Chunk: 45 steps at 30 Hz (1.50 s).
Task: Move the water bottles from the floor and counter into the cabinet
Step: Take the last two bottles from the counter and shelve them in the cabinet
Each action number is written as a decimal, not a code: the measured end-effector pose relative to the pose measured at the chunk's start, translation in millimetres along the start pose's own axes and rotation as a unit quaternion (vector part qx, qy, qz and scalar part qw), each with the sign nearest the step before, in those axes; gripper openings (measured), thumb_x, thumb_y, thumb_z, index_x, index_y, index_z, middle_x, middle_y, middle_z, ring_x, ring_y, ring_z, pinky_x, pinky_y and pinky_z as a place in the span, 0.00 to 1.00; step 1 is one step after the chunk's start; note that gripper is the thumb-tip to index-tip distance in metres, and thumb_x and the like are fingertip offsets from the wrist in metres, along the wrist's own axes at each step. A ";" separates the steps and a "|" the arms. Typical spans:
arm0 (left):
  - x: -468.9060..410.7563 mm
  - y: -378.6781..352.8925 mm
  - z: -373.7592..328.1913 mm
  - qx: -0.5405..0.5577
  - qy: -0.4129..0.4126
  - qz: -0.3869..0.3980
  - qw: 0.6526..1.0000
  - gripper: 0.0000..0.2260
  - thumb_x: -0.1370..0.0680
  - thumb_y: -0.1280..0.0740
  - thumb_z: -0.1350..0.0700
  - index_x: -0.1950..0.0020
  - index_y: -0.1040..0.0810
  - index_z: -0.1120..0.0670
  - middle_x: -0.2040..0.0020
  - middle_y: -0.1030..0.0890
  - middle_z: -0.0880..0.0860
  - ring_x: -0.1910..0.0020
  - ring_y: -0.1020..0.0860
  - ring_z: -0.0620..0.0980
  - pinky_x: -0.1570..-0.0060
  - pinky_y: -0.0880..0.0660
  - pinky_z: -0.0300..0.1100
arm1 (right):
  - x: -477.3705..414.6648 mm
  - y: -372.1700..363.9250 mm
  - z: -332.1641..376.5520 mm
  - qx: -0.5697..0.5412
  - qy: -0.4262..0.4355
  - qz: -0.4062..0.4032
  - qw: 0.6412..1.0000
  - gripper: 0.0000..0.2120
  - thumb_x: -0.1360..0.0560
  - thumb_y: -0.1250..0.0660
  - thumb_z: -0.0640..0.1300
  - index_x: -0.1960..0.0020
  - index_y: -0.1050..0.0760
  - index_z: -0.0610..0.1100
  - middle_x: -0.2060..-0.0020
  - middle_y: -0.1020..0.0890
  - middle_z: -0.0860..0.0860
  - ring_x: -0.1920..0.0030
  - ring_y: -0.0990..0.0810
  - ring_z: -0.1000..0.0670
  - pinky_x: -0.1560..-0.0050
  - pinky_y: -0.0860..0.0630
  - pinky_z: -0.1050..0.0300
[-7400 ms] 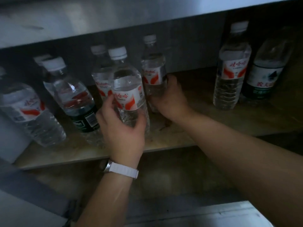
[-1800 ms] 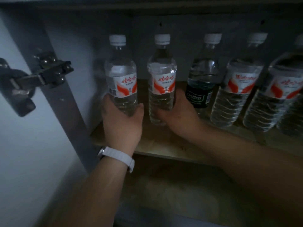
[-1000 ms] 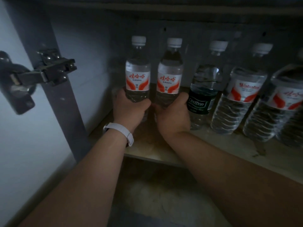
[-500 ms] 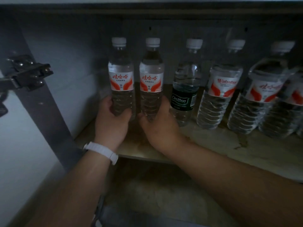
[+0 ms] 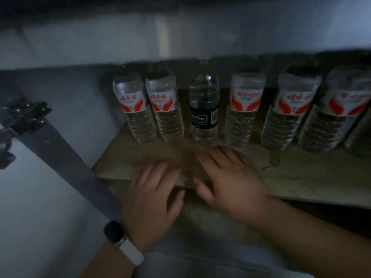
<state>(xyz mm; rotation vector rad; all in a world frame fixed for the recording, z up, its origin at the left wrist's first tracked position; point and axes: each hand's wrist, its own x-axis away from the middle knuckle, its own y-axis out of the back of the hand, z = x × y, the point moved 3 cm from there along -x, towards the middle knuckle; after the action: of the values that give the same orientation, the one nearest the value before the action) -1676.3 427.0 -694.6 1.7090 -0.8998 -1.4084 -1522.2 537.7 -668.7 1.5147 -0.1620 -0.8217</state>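
While both hands, left and right, hover empty with fingers spread, the bottles stand rowed on the cabinet shelf; best draw back low, clear of them.

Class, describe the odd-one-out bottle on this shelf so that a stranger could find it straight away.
Start at the wooden cabinet shelf, where clear plastic water bottles stand in a row along the back. Count from the left end to the third bottle, the dark-green-labelled bottle. Its neighbours wear white labels with red-orange swooshes.
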 end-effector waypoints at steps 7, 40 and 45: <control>28.5 57.3 -63.2 0.025 -0.019 0.158 0.987 0.22 0.25 0.35 0.46 0.32 0.28 0.51 0.32 0.22 0.56 0.34 0.25 0.59 0.41 0.22 0.56 | 60.0 57.3 8.2 -0.023 0.003 0.146 0.989 0.25 0.25 0.38 0.58 0.37 0.22 0.41 0.41 0.20 0.42 0.41 0.22 0.37 0.39 0.26 0.41; -82.4 394.4 -85.0 0.032 -0.037 0.309 0.950 0.22 0.27 0.24 0.53 0.34 0.20 0.55 0.34 0.20 0.60 0.34 0.23 0.65 0.41 0.24 0.60 | 32.1 420.1 85.4 0.010 -0.259 0.229 0.938 0.22 0.22 0.41 0.59 0.35 0.26 0.47 0.35 0.25 0.49 0.33 0.29 0.44 0.31 0.35 0.47; -59.5 408.5 -88.2 0.020 0.011 0.328 0.944 0.21 0.23 0.31 0.51 0.31 0.23 0.53 0.32 0.23 0.56 0.31 0.26 0.60 0.37 0.26 0.57 | 68.2 441.9 55.7 0.025 -0.282 0.266 0.922 0.25 0.21 0.44 0.60 0.30 0.31 0.47 0.32 0.28 0.50 0.30 0.33 0.46 0.30 0.37 0.48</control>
<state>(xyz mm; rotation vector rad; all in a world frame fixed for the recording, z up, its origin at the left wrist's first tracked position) -1624.5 289.4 -298.9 1.2644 -1.3358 -0.9196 -1339.4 388.1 -285.0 1.1546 -0.9849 -0.7865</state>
